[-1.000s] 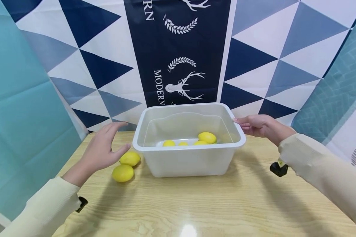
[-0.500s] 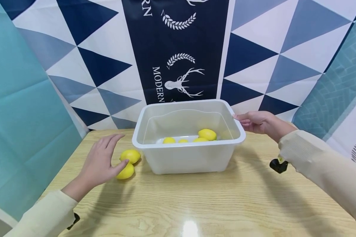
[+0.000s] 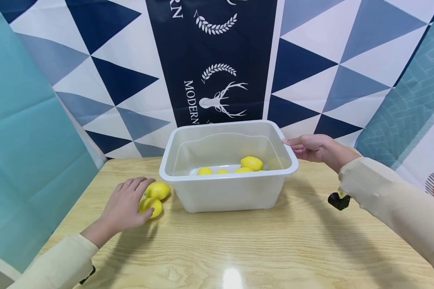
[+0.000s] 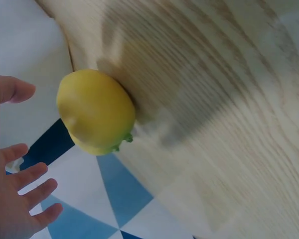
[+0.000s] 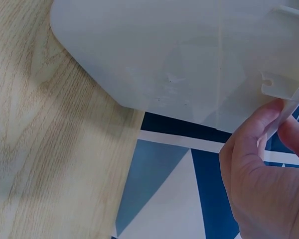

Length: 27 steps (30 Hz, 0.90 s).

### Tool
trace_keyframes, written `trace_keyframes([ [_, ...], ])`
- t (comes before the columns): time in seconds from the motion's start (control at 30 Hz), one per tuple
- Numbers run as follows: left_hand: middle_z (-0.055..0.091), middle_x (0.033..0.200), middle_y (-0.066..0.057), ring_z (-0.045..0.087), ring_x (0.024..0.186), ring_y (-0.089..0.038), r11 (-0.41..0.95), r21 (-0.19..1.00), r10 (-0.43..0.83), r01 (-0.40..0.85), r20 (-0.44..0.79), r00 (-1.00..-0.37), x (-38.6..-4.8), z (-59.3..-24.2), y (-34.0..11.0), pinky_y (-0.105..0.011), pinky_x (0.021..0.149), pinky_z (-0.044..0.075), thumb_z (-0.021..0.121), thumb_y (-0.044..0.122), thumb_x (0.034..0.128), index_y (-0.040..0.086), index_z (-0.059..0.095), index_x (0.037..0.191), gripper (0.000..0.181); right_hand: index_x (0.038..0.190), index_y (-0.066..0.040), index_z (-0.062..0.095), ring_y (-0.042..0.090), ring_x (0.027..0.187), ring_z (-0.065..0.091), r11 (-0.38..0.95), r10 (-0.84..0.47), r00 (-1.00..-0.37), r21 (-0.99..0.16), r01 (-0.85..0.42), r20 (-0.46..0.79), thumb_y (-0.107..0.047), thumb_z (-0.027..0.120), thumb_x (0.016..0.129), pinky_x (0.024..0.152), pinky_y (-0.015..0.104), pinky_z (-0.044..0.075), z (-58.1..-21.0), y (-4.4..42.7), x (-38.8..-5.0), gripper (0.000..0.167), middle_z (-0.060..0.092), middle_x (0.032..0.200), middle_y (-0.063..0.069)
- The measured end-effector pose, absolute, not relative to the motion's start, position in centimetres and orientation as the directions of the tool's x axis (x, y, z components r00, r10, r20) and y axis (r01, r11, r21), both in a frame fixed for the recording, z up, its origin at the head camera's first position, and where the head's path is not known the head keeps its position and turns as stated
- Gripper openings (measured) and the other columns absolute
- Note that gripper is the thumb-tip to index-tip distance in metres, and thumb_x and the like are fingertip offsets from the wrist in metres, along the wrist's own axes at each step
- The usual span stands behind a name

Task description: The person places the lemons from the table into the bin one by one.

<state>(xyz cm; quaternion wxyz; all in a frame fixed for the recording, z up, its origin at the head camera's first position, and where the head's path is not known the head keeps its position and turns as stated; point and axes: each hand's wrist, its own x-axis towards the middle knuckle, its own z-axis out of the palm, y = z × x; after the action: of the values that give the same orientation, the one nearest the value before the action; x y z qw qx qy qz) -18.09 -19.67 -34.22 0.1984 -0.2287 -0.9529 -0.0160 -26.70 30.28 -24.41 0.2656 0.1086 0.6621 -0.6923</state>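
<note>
A white plastic bin point(image 3: 228, 194) stands on the wooden table with several yellow lemons inside, one lemon point(image 3: 252, 163) lying higher at the right. My right hand point(image 3: 316, 150) pinches the bin's right rim between thumb and curled fingers, which the right wrist view shows close up. Left of the bin, two lemons lie together on the table: a rear lemon point(image 3: 158, 190) and a front lemon point(image 3: 152, 207). Over them my left hand point(image 3: 128, 204) reaches with fingers spread and partly covers the front one. In the left wrist view a gap shows between its fingers and the lemons.
A patterned cloth point(image 3: 130, 80) with triangles and a dark deer panel hangs behind the table's back edge. Teal cloth point(image 3: 29, 132) hangs at the left. Bare wood point(image 3: 202, 249) shows in front of the bin.
My left hand has come down toward the front lemon, its fingers lowering over it. The right hand keeps its hold on the bin's rim. The view has shifted slightly.
</note>
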Motion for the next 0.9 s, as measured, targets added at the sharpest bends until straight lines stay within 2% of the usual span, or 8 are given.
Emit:
trace_keyframes([
  [0.33,0.061,0.117,-0.012,0.057,0.107,-0.033,0.888,-0.075,0.452,0.453,0.322,-0.832,-18.3,-35.0,-19.9,-0.054,0.09,0.05,0.072,0.034,0.0713,0.008,0.057,0.123,0.059,0.078,-0.016,0.069,0.007,0.078,0.066,-0.003,-0.226,-0.838,-0.86,0.51,-0.496,-0.015,0.064,0.092,0.078,0.02,0.059,-24.3,30.5,-26.5,0.014,0.068,0.082,-0.003],
  [0.6,0.062,0.111,-0.01,0.058,0.096,-0.027,0.88,-0.104,0.473,0.463,0.274,-0.837,-18.3,-36.0,-20.1,-0.047,0.08,0.054,0.073,0.033,0.0699,0.007,0.062,0.115,0.053,0.078,-0.016,0.068,0.007,0.077,0.067,0.001,-0.221,-0.837,-0.859,0.513,-0.5,-0.015,0.064,0.091,0.077,0.021,0.059,-24.5,30.1,-26.4,0.014,0.068,0.081,-0.003],
  [0.9,0.062,0.106,-0.01,0.056,0.087,-0.023,0.875,-0.063,0.478,0.481,0.274,-0.834,-18.5,-36.0,-20.2,-0.04,0.072,0.054,0.075,0.029,0.0677,0.006,0.063,0.112,0.051,0.077,-0.016,0.067,0.007,0.076,0.067,0.022,-0.188,-0.846,-0.863,0.505,-0.5,-0.015,0.064,0.092,0.076,0.021,0.059,-24.3,30.0,-26.4,0.014,0.068,0.079,-0.002],
])
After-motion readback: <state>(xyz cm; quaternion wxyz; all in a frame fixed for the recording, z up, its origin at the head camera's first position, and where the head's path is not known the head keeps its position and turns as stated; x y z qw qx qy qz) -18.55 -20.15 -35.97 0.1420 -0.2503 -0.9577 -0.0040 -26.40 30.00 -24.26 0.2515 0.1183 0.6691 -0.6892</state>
